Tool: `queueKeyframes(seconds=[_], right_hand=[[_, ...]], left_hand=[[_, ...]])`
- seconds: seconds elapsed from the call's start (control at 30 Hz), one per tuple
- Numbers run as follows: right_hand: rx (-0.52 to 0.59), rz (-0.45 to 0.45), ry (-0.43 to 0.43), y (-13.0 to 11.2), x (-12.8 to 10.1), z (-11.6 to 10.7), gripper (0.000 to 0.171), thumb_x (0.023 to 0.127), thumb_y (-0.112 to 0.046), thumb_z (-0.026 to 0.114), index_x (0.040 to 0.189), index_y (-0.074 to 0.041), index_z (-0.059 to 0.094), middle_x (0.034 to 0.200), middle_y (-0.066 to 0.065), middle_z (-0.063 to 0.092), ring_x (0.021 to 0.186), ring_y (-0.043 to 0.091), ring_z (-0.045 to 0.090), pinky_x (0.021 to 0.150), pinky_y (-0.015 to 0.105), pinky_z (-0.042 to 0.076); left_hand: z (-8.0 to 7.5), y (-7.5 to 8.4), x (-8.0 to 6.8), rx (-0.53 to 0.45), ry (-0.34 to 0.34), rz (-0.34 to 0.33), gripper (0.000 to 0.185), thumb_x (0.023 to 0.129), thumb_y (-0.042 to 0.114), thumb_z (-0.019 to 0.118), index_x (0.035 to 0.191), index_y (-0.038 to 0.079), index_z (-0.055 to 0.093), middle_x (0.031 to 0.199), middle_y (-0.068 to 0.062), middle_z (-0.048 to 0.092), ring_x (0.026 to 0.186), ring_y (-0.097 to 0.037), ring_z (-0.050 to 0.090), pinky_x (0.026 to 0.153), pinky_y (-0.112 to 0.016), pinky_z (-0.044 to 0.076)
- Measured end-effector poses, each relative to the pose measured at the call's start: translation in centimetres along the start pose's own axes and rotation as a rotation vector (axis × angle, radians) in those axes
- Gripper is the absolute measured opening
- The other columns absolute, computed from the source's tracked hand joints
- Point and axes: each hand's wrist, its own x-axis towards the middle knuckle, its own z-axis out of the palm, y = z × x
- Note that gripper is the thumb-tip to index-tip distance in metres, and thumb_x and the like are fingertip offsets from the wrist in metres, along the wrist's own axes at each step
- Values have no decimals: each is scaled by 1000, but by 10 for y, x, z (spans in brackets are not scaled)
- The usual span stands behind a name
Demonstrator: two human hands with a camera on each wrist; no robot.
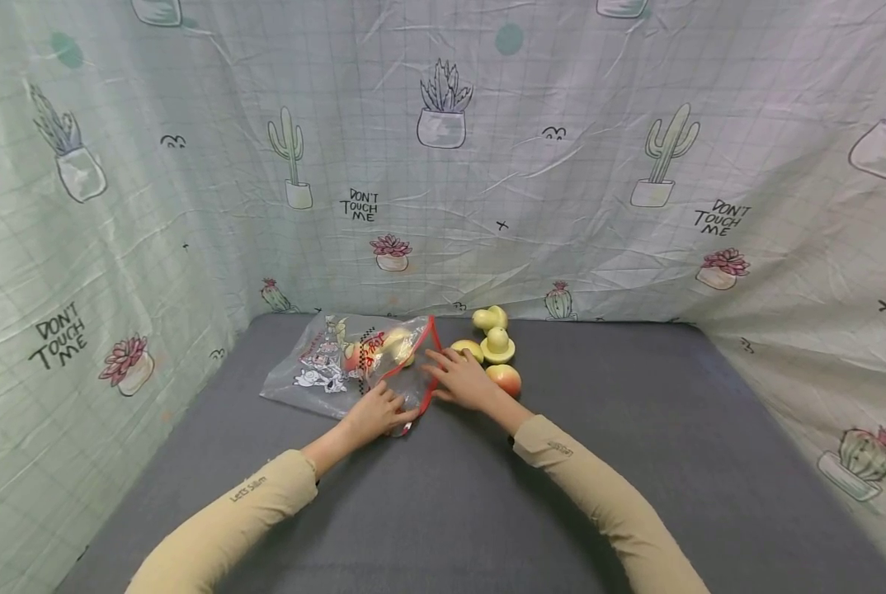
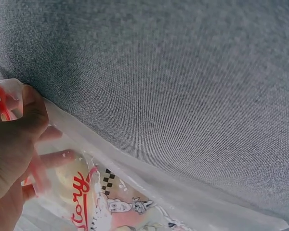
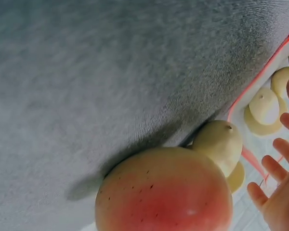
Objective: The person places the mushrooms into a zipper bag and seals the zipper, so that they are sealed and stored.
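Observation:
A clear plastic bag [image 1: 289, 381] with a red strip along its mouth and cartoon prints lies on the grey surface. Yellow and reddish fruits show through it. At the near corner of the mouth, my left hand [image 1: 374, 412] pinches the bag's edge between thumb and fingers. My right hand [image 1: 467, 381] is at the right side of the mouth, fingers spread and apparently touching the red edge. Beside it lie a speckled red-and-yellow fruit [image 3: 161, 192], a yellow fruit [image 3: 219, 144] and a yellow-green knobbed piece [image 1: 497, 346].
Behind the knobbed piece, more yellow-green pieces [image 1: 490, 318] lie near the back edge of the grey cloth-covered table [image 1: 428, 511]. A hanging curtain [image 1: 502, 231] printed with cacti encloses the back and both sides.

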Motion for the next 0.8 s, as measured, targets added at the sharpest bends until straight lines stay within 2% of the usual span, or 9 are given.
queueKeyframes(seconds=[0.1,0.13,0.27,0.33,0.37,0.43,0.57,0.67,0.8], right_hand=[[9,-10,24,1,-2,-3,48,82,-39,59,124,-18,52,138,6,41,118,26,43,88,49,40],[18,-11,30,1,-3,-4,48,82,-39,59,124,-18,52,137,7,41,118,25,43,88,49,40],[58,-27,73,3,-9,-8,45,81,-32,62,123,-16,53,135,7,44,116,26,45,86,49,40],[64,-38,102,4,-13,-8,44,80,-28,63,122,-15,54,134,7,45,114,26,46,85,48,41],[65,-44,117,4,-14,-8,44,80,-26,63,121,-15,54,134,6,45,114,26,46,84,47,41],[51,-54,137,5,-18,-7,43,80,-24,63,121,-15,53,132,6,47,114,26,47,83,45,41],[25,-69,157,7,-25,-5,42,80,-22,62,121,-16,53,130,7,49,116,25,46,83,42,40],[25,-75,172,9,-30,-5,42,81,-21,61,122,-16,52,129,7,50,116,25,47,82,41,40],[46,-78,196,10,-35,-9,42,81,-19,61,121,-15,54,128,8,51,114,25,48,81,42,41]], left_hand=[[5,-1,-2,12,49,2,60,66,50,64,122,38,45,91,7,58,73,-13,56,80,-33,39],[17,1,-2,18,85,5,63,68,53,61,126,38,41,91,7,57,73,-13,55,81,-35,38],[22,1,-4,-10,96,12,63,70,51,62,128,35,42,88,7,59,75,-12,57,84,-36,39],[18,2,-4,-40,73,8,63,69,50,64,126,33,45,87,6,60,76,-14,58,85,-37,40],[6,0,-5,-64,35,4,60,68,46,67,123,32,49,86,4,61,77,-14,58,85,-36,41],[0,1,-5,-106,-15,-2,55,71,43,66,123,31,50,87,2,61,80,-16,59,87,-37,41],[-10,3,-5,-196,-114,-13,45,81,38,54,124,28,50,92,-2,62,86,-18,58,89,-39,39],[-12,4,-4,-225,-105,-24,39,86,42,47,123,29,51,89,-2,62,85,-18,59,87,-39,38],[-12,4,-3,-232,-54,-29,38,87,47,45,118,29,54,83,-1,62,81,-17,59,83,-37,39]])
